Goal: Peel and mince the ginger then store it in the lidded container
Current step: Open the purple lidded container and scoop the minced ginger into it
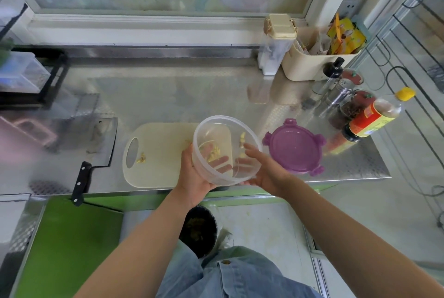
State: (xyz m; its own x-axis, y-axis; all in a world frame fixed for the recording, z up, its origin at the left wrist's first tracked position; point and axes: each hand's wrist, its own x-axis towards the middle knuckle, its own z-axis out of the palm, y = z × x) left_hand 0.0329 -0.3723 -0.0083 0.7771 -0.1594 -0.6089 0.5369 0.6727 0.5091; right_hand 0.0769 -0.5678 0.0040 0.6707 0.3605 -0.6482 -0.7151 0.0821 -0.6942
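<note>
I hold a clear round plastic container [227, 127] tilted above the right end of the pale cutting board [158, 153]. My left hand [194, 177] grips its left side and bottom, fingers showing through the plastic. My right hand [262, 170] cups its right side from below with fingers spread. A few pale ginger bits [242, 140] cling to the inside wall, and more [213, 153] show through the plastic. A small heap of ginger scraps [141, 158] lies by the board's handle hole. The purple lid [295, 146] lies flat on the counter to the right.
A cleaver [96, 151] with a black handle lies left of the board, its handle over the counter's front edge. Sauce bottles [370, 117], shakers and a cream caddy [319, 57] crowd the back right. A dark bin [199, 228] stands on the floor below the counter.
</note>
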